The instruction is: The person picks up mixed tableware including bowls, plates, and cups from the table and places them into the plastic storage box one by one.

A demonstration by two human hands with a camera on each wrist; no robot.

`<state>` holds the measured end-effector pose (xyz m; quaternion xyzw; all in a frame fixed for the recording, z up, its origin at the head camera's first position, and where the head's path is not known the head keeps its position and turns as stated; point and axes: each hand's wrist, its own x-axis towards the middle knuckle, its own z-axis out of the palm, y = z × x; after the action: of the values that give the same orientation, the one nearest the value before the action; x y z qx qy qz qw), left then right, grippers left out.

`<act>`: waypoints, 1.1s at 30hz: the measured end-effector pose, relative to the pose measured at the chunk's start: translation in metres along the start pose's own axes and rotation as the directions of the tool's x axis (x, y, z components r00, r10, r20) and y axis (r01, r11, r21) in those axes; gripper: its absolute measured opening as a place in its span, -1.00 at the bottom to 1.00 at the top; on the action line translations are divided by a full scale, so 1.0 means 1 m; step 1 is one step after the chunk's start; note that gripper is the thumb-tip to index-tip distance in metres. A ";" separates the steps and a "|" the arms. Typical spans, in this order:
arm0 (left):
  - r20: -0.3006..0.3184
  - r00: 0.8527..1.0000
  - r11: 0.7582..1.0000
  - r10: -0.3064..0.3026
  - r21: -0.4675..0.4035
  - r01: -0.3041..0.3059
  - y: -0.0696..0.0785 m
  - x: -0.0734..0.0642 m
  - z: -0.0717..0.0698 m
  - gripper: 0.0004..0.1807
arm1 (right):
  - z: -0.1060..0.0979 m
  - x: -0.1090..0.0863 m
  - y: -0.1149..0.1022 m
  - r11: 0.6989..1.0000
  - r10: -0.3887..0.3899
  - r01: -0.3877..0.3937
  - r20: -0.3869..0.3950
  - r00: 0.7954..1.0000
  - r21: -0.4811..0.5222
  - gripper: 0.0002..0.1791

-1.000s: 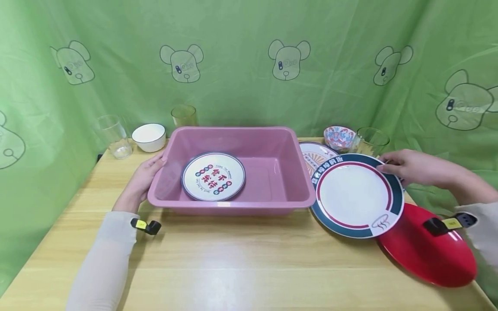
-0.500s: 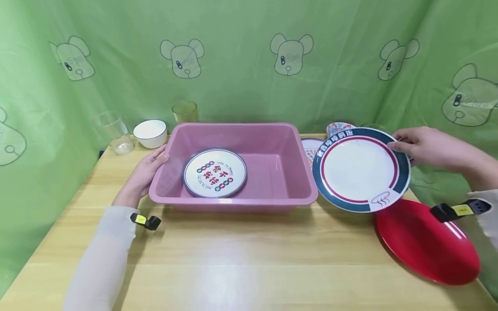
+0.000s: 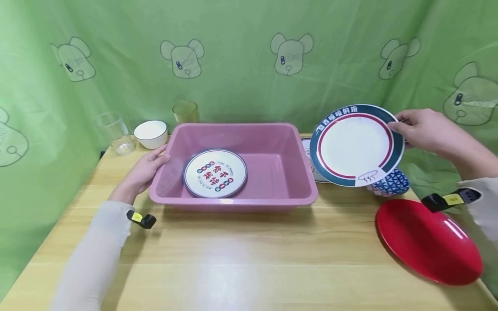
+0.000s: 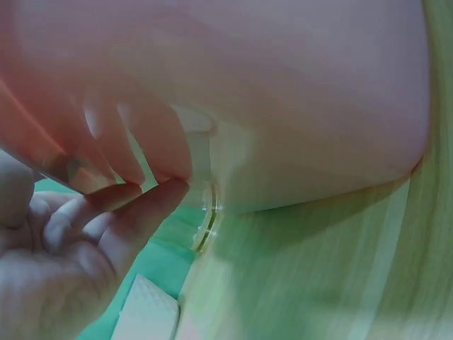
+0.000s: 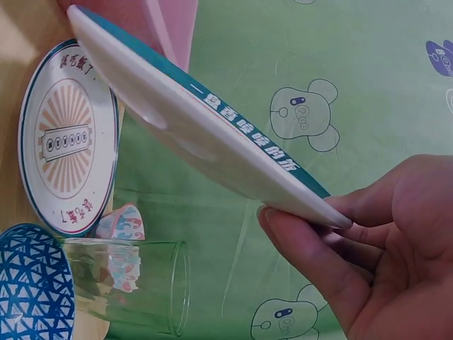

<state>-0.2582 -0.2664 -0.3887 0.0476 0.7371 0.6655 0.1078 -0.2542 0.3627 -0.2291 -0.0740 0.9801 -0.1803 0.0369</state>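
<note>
My right hand (image 3: pixel 422 129) pinches the edge of a white plate with a teal rim and red ring (image 3: pixel 353 144), thumb on one face and fingers on the other. The plate hangs tilted in the air, right of the pink plastic basin (image 3: pixel 233 201). In the right wrist view the plate (image 5: pixel 191 142) shows nearly edge-on. My left hand (image 3: pixel 149 170) holds the basin's left rim; in the left wrist view its fingertips (image 4: pixel 166 191) touch the outer wall. Inside the basin, at the left, lies a white plate with red characters (image 3: pixel 215 173).
A red plate (image 3: pixel 428 242) lies at the right table edge. Behind the held plate stand a blue patterned bowl (image 3: pixel 391 183), a sunburst plate (image 5: pixel 67 142) and a green-tinted glass (image 5: pixel 156 283). At back left are a clear glass (image 3: pixel 118 134), white bowl (image 3: pixel 151 134) and yellow glass (image 3: pixel 185 112).
My right hand has lifted the teal-rimmed plate up and away from beside the red plate, uncovering the blue patterned bowl. My left hand stays at the basin's rim.
</note>
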 end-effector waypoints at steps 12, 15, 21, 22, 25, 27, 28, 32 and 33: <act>0.005 1.000 0.950 -0.013 0.313 0.011 0.017 -0.001 0.000 -0.37 | -0.001 0.008 -0.011 0.989 -0.003 0.005 -0.008 1.000 0.146 -0.40; 0.002 1.000 0.887 -0.006 0.462 0.005 0.024 -0.001 0.000 -0.38 | 0.002 0.012 -0.017 0.980 -0.015 0.019 -0.022 1.000 0.198 -0.43; 0.017 1.000 0.728 0.005 0.686 -0.015 0.037 0.001 0.001 -0.37 | 0.005 0.018 -0.025 0.970 -0.023 0.027 -0.019 1.000 0.240 -0.45; 0.027 1.000 0.714 0.002 0.700 -0.020 0.039 0.001 0.001 -0.36 | 0.006 0.019 -0.026 0.970 -0.021 0.025 -0.017 1.000 0.240 -0.46; 0.054 0.998 0.709 -0.015 0.705 -0.027 0.044 0.001 0.001 -0.36 | 0.006 0.021 -0.030 0.969 -0.023 0.026 -0.014 1.000 0.246 -0.46; 0.065 0.998 0.723 -0.023 0.690 -0.029 0.047 0.001 -0.001 -0.35 | 0.006 0.022 -0.032 0.970 -0.021 0.023 -0.012 1.000 0.242 -0.44; 0.069 0.997 0.733 -0.025 0.679 -0.029 0.048 0.001 -0.002 -0.35 | 0.007 0.023 -0.033 0.970 -0.021 0.023 -0.012 1.000 0.242 -0.43; 0.059 0.998 0.711 -0.006 0.702 -0.037 0.058 -0.001 -0.004 -0.36 | 0.007 0.025 -0.037 0.969 -0.016 0.017 -0.008 1.000 0.247 -0.42; 0.052 0.999 0.693 0.002 0.720 -0.039 0.062 -0.002 -0.003 -0.35 | 0.007 0.026 -0.038 0.967 -0.013 0.015 -0.011 1.000 0.254 -0.42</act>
<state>-0.2616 -0.2631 -0.3269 0.1098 0.9355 0.3233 0.0904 -0.2744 0.3212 -0.2234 -0.0748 0.9486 -0.3050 0.0404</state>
